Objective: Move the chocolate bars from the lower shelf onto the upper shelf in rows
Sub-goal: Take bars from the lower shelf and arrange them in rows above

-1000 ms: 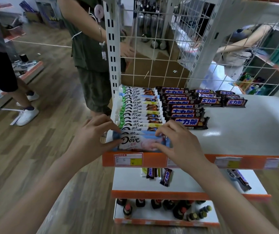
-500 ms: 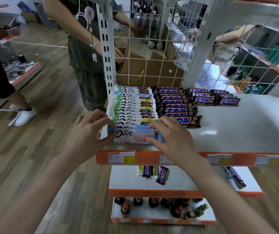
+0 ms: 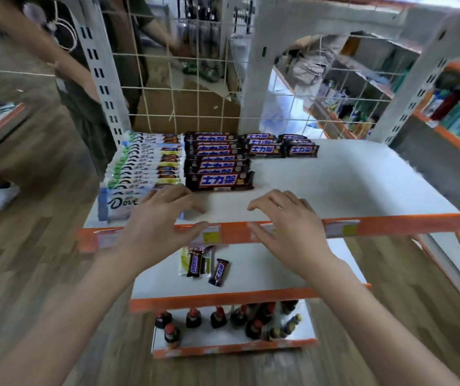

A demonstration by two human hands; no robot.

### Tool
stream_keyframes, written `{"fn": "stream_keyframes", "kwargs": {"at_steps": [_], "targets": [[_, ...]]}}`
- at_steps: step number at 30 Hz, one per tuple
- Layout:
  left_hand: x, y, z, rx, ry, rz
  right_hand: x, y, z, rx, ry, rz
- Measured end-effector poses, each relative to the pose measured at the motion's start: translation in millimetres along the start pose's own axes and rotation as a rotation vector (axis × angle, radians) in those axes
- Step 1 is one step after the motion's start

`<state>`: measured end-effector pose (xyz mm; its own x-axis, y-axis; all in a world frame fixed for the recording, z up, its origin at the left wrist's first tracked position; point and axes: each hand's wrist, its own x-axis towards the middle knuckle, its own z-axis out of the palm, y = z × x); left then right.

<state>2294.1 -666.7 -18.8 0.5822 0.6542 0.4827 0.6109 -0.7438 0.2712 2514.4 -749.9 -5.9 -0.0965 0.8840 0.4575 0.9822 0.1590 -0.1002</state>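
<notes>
On the white upper shelf (image 3: pixel 348 185) a row of white Dove bars (image 3: pixel 145 165) runs front to back at the left, with the front Dove bar (image 3: pixel 118 204) lying flat near the edge. Rows of brown Snickers bars (image 3: pixel 219 162) lie beside them. My left hand (image 3: pixel 164 218) hovers open over the shelf's front edge, covering the front Dove bar's right end. My right hand (image 3: pixel 287 221) is open, empty, over the orange price strip. On the lower shelf (image 3: pixel 278 271) lie two Snickers bars (image 3: pixel 219 271) and a pale bar (image 3: pixel 184 260) under them.
A wire grid back panel (image 3: pixel 181 87) closes the rear of the shelf. Another person (image 3: pixel 89 87) stands behind the left upright. Dark bottles (image 3: pixel 231 319) fill the bottom shelf. A neighbouring orange-edged shelf (image 3: pixel 451 135) stands at the right, wooden floor at the left.
Both hands have let go of the front Dove bar, which now lies on the upper shelf. They have shifted right and back toward the front edge; the view has swung right.
</notes>
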Motion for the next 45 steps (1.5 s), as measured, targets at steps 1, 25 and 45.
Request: {"fn": "stream_keyframes", "kwargs": {"at_steps": [1, 25, 45], "targets": [[3, 12, 6, 0.001, -0.012, 0.009, -7, 9, -7, -0.005, 0.01, 0.008], [21, 205, 129, -0.144, -0.116, 0.149, -161, 165, -68, -0.042, -0.013, 0.099], [-33, 158, 233, -0.295, -0.42, -0.24, -187, 164, 68, 0.114, -0.309, 0.117]]}}
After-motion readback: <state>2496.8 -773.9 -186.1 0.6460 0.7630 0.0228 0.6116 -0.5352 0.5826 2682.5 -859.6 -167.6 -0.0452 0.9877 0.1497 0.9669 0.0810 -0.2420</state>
